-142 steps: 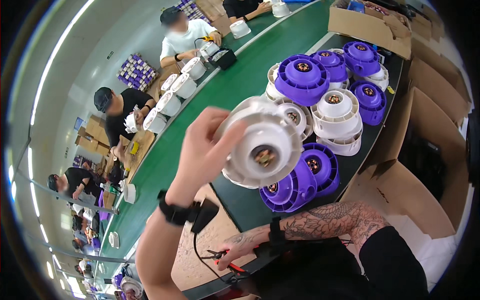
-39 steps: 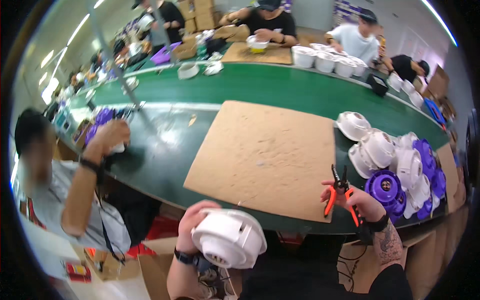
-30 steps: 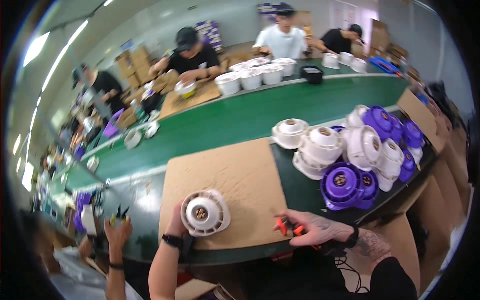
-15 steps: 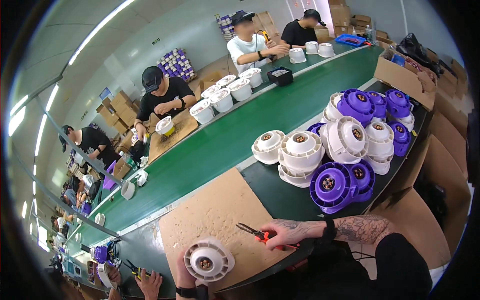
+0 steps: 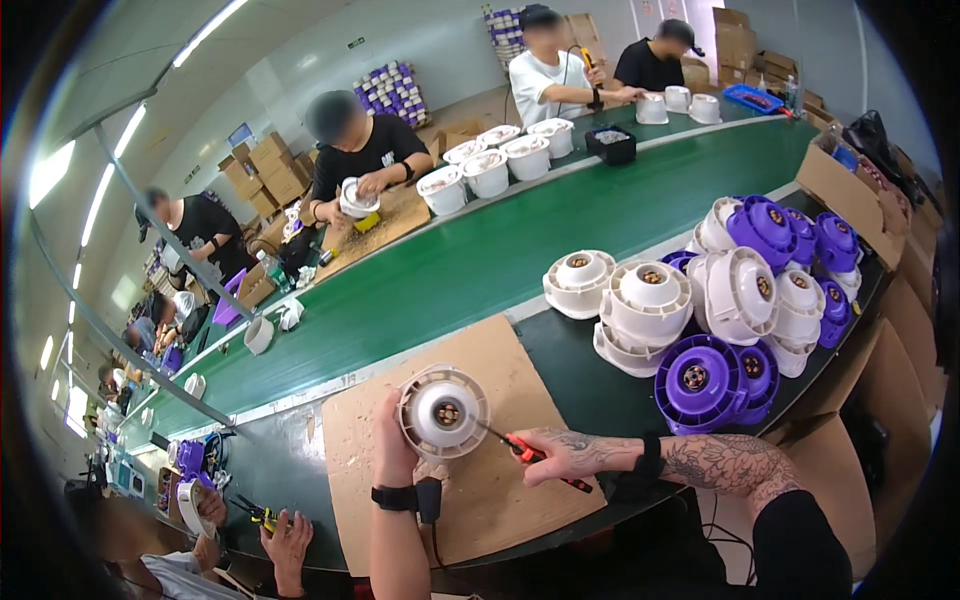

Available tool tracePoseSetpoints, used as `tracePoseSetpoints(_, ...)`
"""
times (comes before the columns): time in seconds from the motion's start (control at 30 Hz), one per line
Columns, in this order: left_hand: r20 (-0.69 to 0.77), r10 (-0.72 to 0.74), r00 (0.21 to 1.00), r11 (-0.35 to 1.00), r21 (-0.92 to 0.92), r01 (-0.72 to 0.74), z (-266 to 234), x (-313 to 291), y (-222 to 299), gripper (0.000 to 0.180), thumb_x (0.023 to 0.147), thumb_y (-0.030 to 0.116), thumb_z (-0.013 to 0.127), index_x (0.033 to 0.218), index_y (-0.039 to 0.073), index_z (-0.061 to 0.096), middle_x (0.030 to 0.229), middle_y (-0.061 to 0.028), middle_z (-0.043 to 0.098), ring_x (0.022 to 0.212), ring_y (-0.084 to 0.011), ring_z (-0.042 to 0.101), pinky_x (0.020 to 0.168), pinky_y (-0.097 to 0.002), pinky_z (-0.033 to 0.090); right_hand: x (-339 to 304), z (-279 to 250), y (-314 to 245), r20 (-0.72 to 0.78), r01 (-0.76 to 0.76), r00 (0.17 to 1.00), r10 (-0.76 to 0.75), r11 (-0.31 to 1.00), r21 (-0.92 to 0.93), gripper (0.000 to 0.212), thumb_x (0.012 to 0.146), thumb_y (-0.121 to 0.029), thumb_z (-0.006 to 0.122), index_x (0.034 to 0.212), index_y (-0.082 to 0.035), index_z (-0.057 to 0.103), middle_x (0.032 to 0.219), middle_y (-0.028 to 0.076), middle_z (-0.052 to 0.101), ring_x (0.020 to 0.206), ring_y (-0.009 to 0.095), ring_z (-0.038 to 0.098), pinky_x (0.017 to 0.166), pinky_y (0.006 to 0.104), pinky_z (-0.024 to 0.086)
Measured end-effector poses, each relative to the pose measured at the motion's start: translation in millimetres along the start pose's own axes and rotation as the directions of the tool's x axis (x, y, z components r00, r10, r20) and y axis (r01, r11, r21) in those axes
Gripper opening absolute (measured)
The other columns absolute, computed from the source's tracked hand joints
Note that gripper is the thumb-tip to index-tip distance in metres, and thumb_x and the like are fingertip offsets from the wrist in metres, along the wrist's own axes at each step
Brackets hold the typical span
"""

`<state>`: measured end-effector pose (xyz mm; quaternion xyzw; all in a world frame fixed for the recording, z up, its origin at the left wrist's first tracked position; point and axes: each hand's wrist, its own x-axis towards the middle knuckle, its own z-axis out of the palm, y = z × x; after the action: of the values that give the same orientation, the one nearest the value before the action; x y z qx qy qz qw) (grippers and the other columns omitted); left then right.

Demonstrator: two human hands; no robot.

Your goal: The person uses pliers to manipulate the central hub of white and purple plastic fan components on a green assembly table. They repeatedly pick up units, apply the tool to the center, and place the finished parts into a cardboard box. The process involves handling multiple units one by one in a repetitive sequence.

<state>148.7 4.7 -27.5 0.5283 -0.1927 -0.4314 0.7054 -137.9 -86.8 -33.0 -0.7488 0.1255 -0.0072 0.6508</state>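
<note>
My left hand grips the left side of a round white plastic housing, which has a ribbed rim and a copper-coloured centre. It is held above a brown cardboard sheet. In my right hand are pliers with red and black handles. Their dark, narrow jaws point up and left, with the tip close to the housing's right rim; I cannot tell whether they touch. A small black box with a cable hangs by my left wristband.
Piled at right are white housings and purple housings. A green conveyor belt runs beyond the cardboard. At lower left, a co-worker's hand is beside yellow-and-black pliers. Across the belt, co-workers handle white housings. An open carton stands far right.
My left hand has lifted the white housing up and away from me. The pliers' jaws, spread before, now look closer together and are near the housing. The whole view has shifted.
</note>
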Motion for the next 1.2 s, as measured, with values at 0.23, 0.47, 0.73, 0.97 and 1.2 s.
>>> tracePoseSetpoints(0.23,-0.006,-0.016,1.000,1.000,-0.018,0.016,-17,8,-13,0.044,0.108,0.033,0.044,0.125,-0.001,0.066,0.116,-0.0150,0.073,0.102,-0.0246,0.072,0.091,-0.0401,0.059,-20,-16,-19,-0.113,0.077,0.989,-0.091,0.989,-0.129,0.042,0.078,-0.023,0.082,0.102,-0.004,0.054,0.080,0.004,0.051,0.072,0.015,0.048,0.064,0.0320,0.042)
tracePoseSetpoints(0.47,-0.043,0.273,0.961,0.927,0.280,-0.250,9,-20,0,0.032,0.105,0.019,0.054,0.122,-0.005,0.065,0.111,-0.0112,0.071,0.099,-0.0180,0.067,0.089,-0.0308,0.053,-22,-14,-31,-0.399,-0.093,0.861,-0.314,0.676,-0.731,0.049,0.067,-0.033,0.079,0.102,-0.004,0.059,0.094,0.011,0.061,0.093,0.029,0.059,0.088,0.0417,0.042)
tracePoseSetpoints(0.73,0.034,0.397,0.917,0.844,0.380,-0.379,32,-44,-7,0.035,0.107,0.022,0.050,0.120,-0.007,0.065,0.110,-0.0113,0.069,0.098,-0.0166,0.065,0.088,-0.0298,0.052,-18,-15,-19,-0.486,-0.188,0.794,-0.364,0.614,-0.767,0.046,0.062,-0.029,0.080,0.095,-0.005,0.059,0.090,0.010,0.054,0.089,0.028,0.053,0.083,0.0417,0.038)
tracePoseSetpoints(0.97,0.004,0.294,0.956,0.947,0.136,-0.292,36,-43,-2,0.045,0.099,0.023,0.044,0.129,-0.008,0.059,0.116,-0.0171,0.069,0.106,-0.0246,0.067,0.095,-0.0352,0.053,-18,-14,-16,-0.477,-0.201,0.805,-0.354,0.593,-0.780,0.048,0.060,-0.028,0.080,0.097,-0.006,0.059,0.092,0.010,0.053,0.092,0.028,0.052,0.085,0.0418,0.037)
tracePoseSetpoints(1.2,0.079,-0.162,0.984,0.983,0.104,0.154,28,-41,23,0.053,0.102,0.033,0.048,0.136,-0.008,0.053,0.121,-0.0236,0.069,0.107,-0.0316,0.071,0.094,-0.0422,0.059,-19,-12,-13,-0.471,-0.165,0.804,-0.362,0.626,-0.763,0.050,0.060,-0.028,0.079,0.101,-0.006,0.060,0.095,0.011,0.054,0.094,0.027,0.052,0.087,0.0420,0.037)
